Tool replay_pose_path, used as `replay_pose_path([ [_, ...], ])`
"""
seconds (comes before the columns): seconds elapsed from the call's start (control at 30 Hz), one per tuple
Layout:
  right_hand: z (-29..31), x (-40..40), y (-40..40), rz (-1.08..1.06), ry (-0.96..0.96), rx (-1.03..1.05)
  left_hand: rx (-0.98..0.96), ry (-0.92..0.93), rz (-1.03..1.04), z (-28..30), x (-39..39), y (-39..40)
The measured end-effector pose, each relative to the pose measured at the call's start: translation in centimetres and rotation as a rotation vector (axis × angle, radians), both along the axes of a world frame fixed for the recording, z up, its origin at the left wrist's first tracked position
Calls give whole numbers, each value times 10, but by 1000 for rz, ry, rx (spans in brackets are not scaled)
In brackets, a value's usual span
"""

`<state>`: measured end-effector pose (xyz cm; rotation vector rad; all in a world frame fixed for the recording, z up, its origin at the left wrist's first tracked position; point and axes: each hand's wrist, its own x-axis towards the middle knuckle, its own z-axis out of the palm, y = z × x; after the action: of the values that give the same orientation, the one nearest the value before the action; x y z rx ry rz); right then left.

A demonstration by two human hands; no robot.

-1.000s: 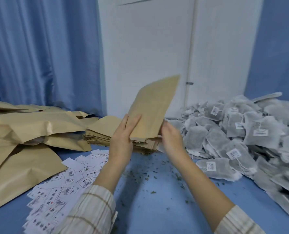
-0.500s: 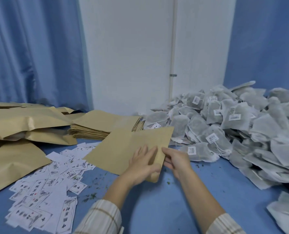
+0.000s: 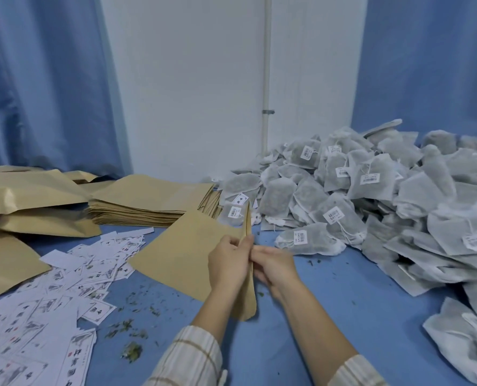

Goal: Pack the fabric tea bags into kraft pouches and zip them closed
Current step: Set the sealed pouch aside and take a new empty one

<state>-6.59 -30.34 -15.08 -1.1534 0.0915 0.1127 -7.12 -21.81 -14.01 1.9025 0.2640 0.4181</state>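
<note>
Here, near the tabletop's [image 3: 329, 316] front edge, the left hand [image 3: 227, 263] and right hand [image 3: 273, 264] pinch the light, stiff kraft pouch [image 3: 187, 252] at its mouth, best pulled apart by the lips. Soft tea bags [image 3: 343, 196] heap at the far right.

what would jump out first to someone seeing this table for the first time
The big grey heap of fabric tea bags filling the table's right side would catch the eye first. Next, at centre, the left hand and right hand pinching the edge of one kraft pouch. Scattered printed paper slips cover the left foreground, with a stack of flat pouches behind.
</note>
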Motion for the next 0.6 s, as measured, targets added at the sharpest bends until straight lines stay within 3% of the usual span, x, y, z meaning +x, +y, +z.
replay_pose_path([
  [0.2,-10,0,-1,79,-12,86,-31,-49,-32,-1,2,0],
  [0.4,-11,0,-8,103,-18,185,193,-39,-115,4,3,8],
  [0.47,-7,-1,-8,30,-69,6,313,-20,-114,6,3,9],
  [0.6,-1,-4,2,-261,-303,-874,522,5,-100,7,-1,3],
])
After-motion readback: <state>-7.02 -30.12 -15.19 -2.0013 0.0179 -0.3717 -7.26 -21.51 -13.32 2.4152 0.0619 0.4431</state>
